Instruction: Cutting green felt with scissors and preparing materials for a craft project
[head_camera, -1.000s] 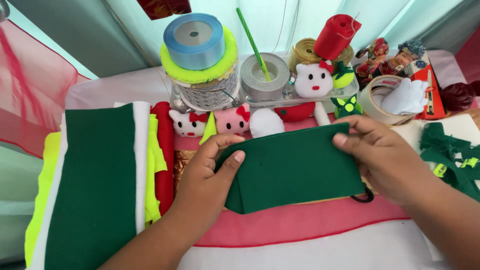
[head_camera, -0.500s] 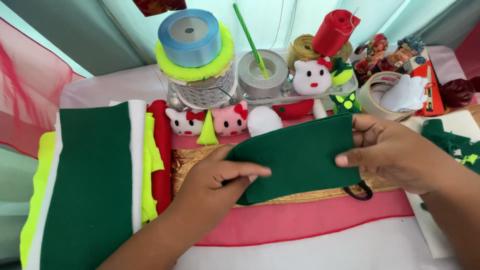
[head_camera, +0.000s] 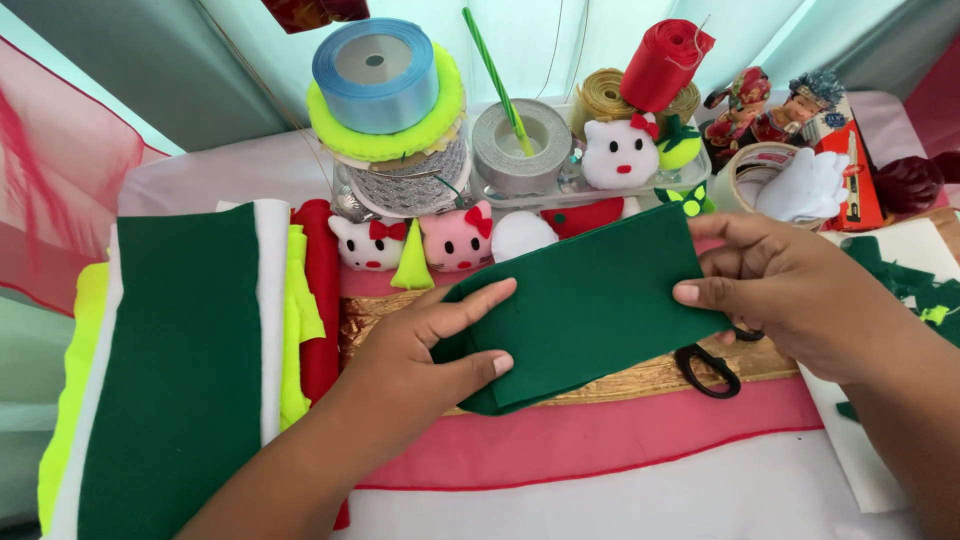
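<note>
Head view, and here I am with the green felt piece (head_camera: 590, 305) stretched between both hands, held just above the gold cloth (head_camera: 640, 375) that lies across the pink sheet (head_camera: 600, 440). My left hand (head_camera: 430, 345) is closed on the felt's near-left corner, thumb on top and fingers curled under, so that end stays folded over. My right hand (head_camera: 790, 295) pinches the far-right edge, thumb on the face, which keeps the piece taut and flat enough to look over. Black scissor handles (head_camera: 708, 368) poke out from under the felt, right beside my right wrist, handy for a grab. Left of the felt sits the stack of felt sheets (head_camera: 180, 370), green on top with white, yellow and red edges showing, squared up so each colour can be seen. Behind the felt, a row of little plush cat heads (head_camera: 455, 240) lines the tray front, and further back the blue ribbon roll (head_camera: 378, 75) rides on a yellow spool, beside the grey tape roll (head_camera: 520, 145) with a green stick standing in it
</note>
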